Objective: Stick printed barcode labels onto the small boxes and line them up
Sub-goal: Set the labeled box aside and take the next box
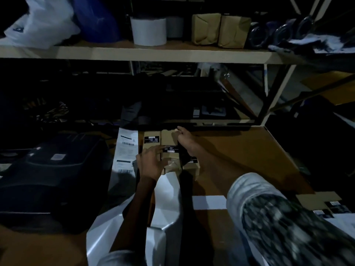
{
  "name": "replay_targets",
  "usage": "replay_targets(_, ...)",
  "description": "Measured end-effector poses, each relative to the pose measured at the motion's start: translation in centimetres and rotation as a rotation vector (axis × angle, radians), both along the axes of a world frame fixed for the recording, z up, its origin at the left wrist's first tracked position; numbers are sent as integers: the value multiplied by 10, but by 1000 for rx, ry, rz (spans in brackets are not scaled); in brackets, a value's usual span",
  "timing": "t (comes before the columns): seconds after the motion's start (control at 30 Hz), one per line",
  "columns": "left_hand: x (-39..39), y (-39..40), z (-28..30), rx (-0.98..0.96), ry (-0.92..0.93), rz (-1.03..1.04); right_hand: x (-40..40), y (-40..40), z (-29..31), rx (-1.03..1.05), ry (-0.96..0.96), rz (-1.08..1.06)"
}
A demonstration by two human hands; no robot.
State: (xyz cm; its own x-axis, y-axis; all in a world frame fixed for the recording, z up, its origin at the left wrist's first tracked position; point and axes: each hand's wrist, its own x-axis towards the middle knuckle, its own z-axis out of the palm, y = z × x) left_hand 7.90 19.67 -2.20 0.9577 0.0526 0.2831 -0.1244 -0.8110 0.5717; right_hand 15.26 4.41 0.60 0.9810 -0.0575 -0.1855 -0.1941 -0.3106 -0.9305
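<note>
1. The brown tabletop (240, 150) lies bare to the right of the boxes; a dark printer (50, 181) crowds the left, and a shelf edge (192, 127) closes the far side.
2. Small kraft boxes (170, 138) stand side by side mid-table, beside a white label sheet (125, 150) on their left.
3. A black barcode label (171, 148) lies across the middle box, its long axis running left to right.
4. The left hand (151, 162) presses flat fingers on that label; the right hand (185, 139) pinches the box's far edge.
</note>
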Motion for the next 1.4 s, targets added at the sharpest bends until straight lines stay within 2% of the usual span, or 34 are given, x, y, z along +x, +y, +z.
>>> replay_targets(0.1,-3,-1,3,-46,-8,21,12,-2,-8,-20,59,97)
replay_targets(0.2,-7,-1,6,-122,-7,23,12,-7,-2,3,28,68)
replay_targets(0.33,-18,-5,13,-368,-25,37,2,-22,-3,56,-18,-8)
replay_targets(0.43,-27,-10,22,-656,-5,-8,-17,-31,-2,136,-61,-97)
replay_targets(0.6,-46,-6,32,-777,-89,51,-58,-42,6,139,-165,-222)
replay_targets(0.77,-90,-13,47,-848,-141,-19,-131,-51,14,237,-155,-344)
replay_targets(0.93,-149,-20,51,-887,-198,-33,-210,-48,-4,254,-175,-447)
replay_targets(1.13,-211,-22,32,-807,-197,-128,-294,-51,-21,285,-158,-582)
replay_targets(1.23,-237,-24,30,-797,-200,-144,-321,-55,-29,237,-175,-582)
replay_targets(1.4,-274,-33,22,-646,-201,-90,-362,-55,-47,198,-125,-562)
